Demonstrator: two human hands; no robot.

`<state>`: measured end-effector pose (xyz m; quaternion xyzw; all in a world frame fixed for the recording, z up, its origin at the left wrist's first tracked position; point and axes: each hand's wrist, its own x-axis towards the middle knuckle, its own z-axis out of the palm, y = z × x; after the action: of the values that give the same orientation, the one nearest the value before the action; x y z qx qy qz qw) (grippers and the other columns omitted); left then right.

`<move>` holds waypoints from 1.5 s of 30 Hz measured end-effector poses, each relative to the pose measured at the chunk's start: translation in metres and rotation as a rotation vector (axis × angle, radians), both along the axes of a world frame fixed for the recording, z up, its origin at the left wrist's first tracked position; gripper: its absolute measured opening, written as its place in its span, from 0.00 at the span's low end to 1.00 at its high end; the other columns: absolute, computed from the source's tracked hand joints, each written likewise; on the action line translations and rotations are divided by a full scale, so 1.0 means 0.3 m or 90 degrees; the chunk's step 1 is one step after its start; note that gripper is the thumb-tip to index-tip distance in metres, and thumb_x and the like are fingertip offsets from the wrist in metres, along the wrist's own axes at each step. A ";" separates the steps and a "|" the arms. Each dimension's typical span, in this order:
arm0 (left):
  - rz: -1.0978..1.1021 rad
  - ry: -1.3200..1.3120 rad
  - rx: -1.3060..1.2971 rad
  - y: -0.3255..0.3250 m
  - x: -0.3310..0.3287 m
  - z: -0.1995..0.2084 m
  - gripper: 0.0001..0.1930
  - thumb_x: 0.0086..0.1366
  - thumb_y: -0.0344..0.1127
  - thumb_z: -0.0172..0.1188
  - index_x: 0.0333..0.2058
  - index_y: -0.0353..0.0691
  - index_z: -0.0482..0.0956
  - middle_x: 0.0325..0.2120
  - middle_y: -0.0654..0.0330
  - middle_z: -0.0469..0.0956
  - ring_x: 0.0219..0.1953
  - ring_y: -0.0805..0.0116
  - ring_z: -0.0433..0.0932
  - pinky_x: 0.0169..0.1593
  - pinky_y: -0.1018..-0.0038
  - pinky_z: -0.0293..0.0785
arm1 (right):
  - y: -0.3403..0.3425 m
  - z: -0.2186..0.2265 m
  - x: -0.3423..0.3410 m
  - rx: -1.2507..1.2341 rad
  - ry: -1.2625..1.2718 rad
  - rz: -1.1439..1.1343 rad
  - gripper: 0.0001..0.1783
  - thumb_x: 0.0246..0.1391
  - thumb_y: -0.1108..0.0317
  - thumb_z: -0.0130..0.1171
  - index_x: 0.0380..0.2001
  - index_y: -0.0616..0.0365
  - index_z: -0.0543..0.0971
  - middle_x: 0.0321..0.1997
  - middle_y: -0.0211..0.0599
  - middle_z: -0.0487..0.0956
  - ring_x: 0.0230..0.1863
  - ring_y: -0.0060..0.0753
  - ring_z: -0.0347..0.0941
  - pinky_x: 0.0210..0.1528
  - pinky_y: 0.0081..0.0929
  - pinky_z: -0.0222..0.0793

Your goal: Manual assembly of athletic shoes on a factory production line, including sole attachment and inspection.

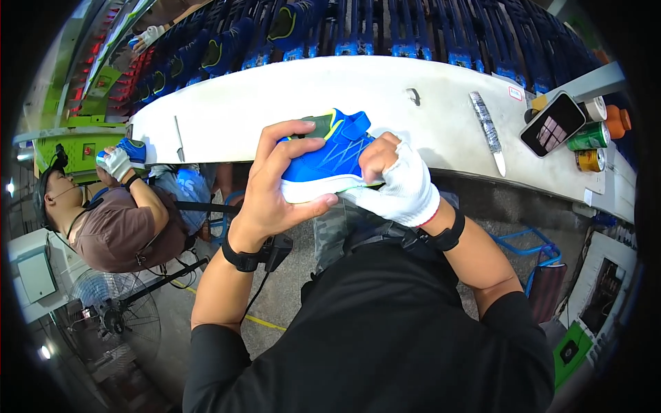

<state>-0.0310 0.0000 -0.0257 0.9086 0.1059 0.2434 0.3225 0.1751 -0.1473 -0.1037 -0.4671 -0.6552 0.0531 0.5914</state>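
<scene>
- White table [275,86]: spans 12 o'clock.
- Co-worker [124,230]: 9 o'clock, holding another shoe [135,151].
- Blue shoe [323,162]: just above centre towards 12, between both hands.
- Left hand [265,182]: bare, clamped on the blue shoe's 9-o'clock end.
- Right hand [406,186]: white-gloved, clamped on its 3-o'clock end.
- Phone [552,125]: 2 o'clock, beside a green can [589,136].
- Knife [487,127]: 2 o'clock, tip towards 5.

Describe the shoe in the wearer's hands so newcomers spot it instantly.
Find the long white table, then its near edge at mid-picture. There the bare left hand and gloved right hand hold the shoe. Its bright blue upper sets it apart from the darker shoes beyond; the co-worker's shoe is at far left.
</scene>
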 end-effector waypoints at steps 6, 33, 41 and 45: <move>0.032 0.004 0.071 -0.044 -0.043 -0.012 0.38 0.47 0.41 0.87 0.57 0.38 0.83 0.61 0.47 0.74 0.62 0.48 0.78 0.62 0.57 0.80 | 0.000 0.085 0.046 -0.398 0.004 -0.042 0.52 0.50 0.44 0.81 0.71 0.59 0.72 0.57 0.51 0.84 0.56 0.54 0.83 0.60 0.45 0.78; 0.175 -0.027 -0.121 0.080 0.336 -0.448 0.20 0.64 0.49 0.75 0.27 0.38 0.82 0.21 0.50 0.82 0.25 0.49 0.84 0.33 0.60 0.78 | -0.267 0.119 0.206 -0.045 0.364 -0.236 0.71 0.41 0.29 0.85 0.75 0.65 0.63 0.70 0.46 0.71 0.71 0.42 0.69 0.77 0.43 0.64; 0.166 -0.024 -0.168 0.064 0.325 -0.424 0.19 0.62 0.48 0.74 0.24 0.39 0.81 0.20 0.53 0.83 0.23 0.53 0.84 0.33 0.62 0.80 | -0.197 0.292 0.307 0.030 0.196 -0.186 0.60 0.33 0.51 0.93 0.67 0.58 0.69 0.59 0.37 0.74 0.61 0.35 0.72 0.67 0.37 0.69; 0.162 -0.040 -0.147 0.070 0.334 -0.420 0.19 0.62 0.48 0.75 0.24 0.40 0.80 0.20 0.54 0.83 0.24 0.52 0.84 0.33 0.62 0.80 | -0.129 0.733 0.378 0.262 -0.186 -0.340 0.52 0.35 0.53 0.91 0.61 0.57 0.73 0.59 0.41 0.77 0.60 0.36 0.75 0.66 0.37 0.72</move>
<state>0.0691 0.0211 -0.1517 0.8367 0.2371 0.2964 0.3947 0.2886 -0.1859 0.1163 -0.4959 -0.5845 -0.3035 0.5660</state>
